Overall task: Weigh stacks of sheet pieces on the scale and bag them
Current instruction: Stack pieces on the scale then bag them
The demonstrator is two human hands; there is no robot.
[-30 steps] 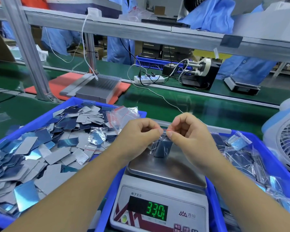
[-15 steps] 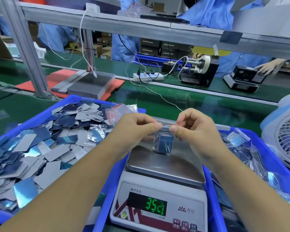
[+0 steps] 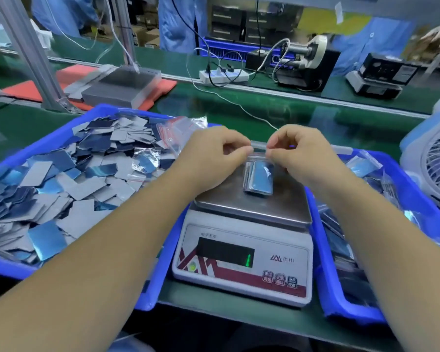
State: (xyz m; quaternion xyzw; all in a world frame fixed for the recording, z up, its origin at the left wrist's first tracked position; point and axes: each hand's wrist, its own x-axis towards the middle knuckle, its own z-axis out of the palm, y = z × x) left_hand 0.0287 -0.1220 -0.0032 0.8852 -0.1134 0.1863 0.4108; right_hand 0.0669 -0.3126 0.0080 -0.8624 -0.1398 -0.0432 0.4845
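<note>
The left hand [image 3: 214,158] and right hand [image 3: 300,156] each pinch the top edge of a clear bag [image 3: 259,158], holding it just above the scale [image 3: 244,250]. A stack of sheet pieces [image 3: 259,177] sits inside, its lower end at the scale's steel pan. Loose pieces fill the blue bin [image 3: 107,110] left of the scale; filled bags lie in the bin [image 3: 417,189] on its right.
</note>
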